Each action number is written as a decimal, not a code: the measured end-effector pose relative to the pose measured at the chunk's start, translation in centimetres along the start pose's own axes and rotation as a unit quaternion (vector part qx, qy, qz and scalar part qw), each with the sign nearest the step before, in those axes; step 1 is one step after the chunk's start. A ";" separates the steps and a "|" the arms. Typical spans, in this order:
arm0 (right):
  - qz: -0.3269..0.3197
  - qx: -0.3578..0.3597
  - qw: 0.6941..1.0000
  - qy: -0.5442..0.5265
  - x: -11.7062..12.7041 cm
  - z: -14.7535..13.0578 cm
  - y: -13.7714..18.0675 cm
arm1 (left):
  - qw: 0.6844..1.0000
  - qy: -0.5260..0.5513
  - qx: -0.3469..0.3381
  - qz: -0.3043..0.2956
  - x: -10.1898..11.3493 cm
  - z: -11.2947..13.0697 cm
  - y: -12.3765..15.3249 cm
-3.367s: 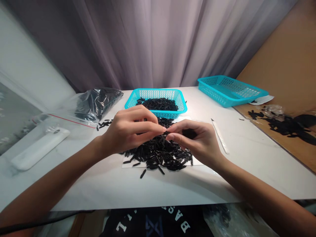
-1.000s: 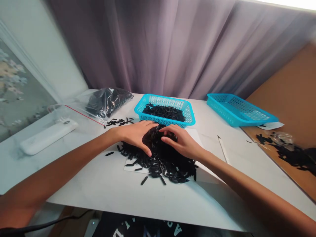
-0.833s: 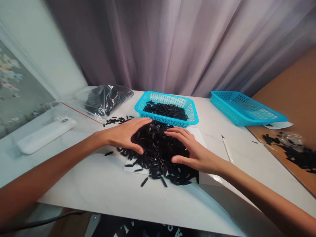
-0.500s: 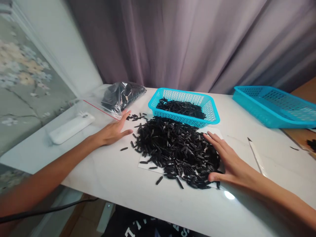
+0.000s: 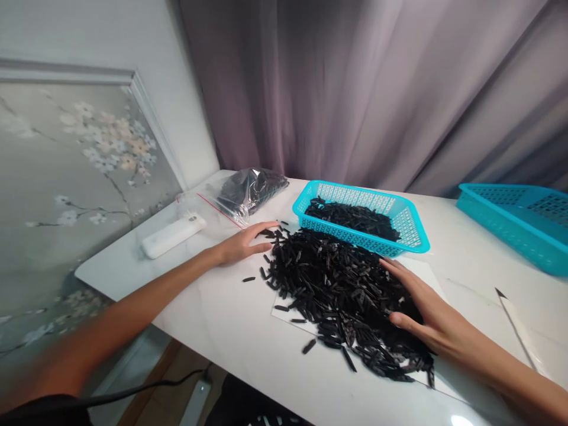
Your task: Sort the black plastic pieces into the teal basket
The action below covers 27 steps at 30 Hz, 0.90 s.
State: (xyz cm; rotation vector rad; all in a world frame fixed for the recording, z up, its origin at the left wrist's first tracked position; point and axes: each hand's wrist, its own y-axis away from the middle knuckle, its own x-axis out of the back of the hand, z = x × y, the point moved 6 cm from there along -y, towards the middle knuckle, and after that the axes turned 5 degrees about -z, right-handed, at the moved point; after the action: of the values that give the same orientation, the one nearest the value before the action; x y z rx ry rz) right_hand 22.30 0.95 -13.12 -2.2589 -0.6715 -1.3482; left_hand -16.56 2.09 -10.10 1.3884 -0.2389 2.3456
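A heap of small black elongated pieces (image 5: 341,284) lies over a white sheet (image 5: 288,316) on the table. At the heap's left edge, my left hand (image 5: 242,244) rests with thumb and fingers apart, beside a few loose pieces. My right hand (image 5: 421,302) lies against the heap's right side, fingers stretched out and thumb spread over the pieces. Neither hand grips anything. Just behind the heap stands a blue perforated basket (image 5: 417,236) holding more of the black pieces.
A clear zip bag of black pieces (image 5: 255,189) lies back left, near a white oblong device (image 5: 173,236). At right are a second blue basket (image 5: 501,228) and a white, dark-tipped tool (image 5: 517,325). A grey curtain (image 5: 355,89) hangs behind the table (image 5: 239,337).
The view has swung left, so everything sits further right and lower. My left hand has moved closer to the heap's left edge, over the loose pieces there. My right hand stays at the right side.
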 end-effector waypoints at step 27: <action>0.056 -0.005 0.998 -0.023 -0.3 0.5 -0.3 | 0.988 -0.024 0.044 0.146 1.5 -3.9 -2.0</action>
State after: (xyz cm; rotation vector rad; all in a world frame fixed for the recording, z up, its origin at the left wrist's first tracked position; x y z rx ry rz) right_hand 22.32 1.40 -13.57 -2.3052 -0.5456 -1.2539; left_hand -19.51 5.66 -10.82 1.5427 -0.3799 2.5877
